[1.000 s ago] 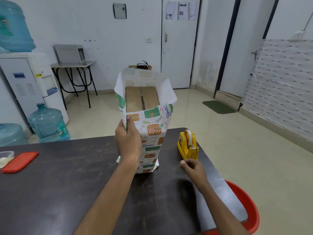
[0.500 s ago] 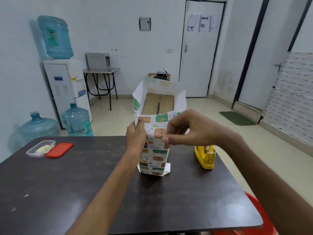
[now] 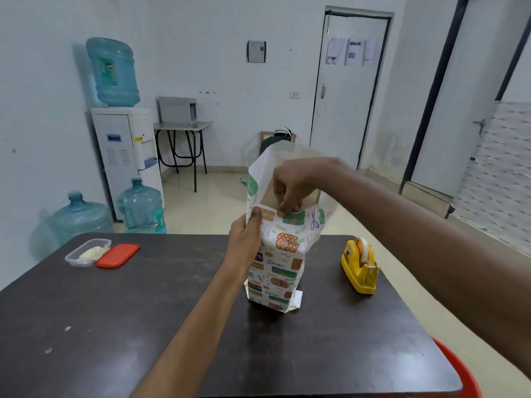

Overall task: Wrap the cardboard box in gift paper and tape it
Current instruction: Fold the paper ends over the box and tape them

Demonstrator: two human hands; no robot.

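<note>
A tall box stands upright on the dark table [image 3: 172,326], wrapped round its sides in patterned gift paper [image 3: 277,262]. The paper rises above the box as an open white-lined sleeve. My left hand [image 3: 244,239] grips the paper's near left edge by the top. My right hand [image 3: 290,188] reaches over the open top and pinches the near edge of the paper at its middle; whether a strip of tape is in its fingers I cannot tell. The cardboard itself is mostly hidden behind my right hand. A yellow tape dispenser [image 3: 360,264] sits to the right of the box.
A clear plastic container [image 3: 86,251] and its red lid [image 3: 117,255] lie at the table's far left. A red chair edge [image 3: 462,372] shows at the lower right. Water bottles [image 3: 142,208] and a dispenser [image 3: 126,145] stand by the left wall.
My right hand left the tape dispenser, rose to the box and now pinches the paper's top near edge. The view has shifted right and back. My left hand keeps its hold.
</note>
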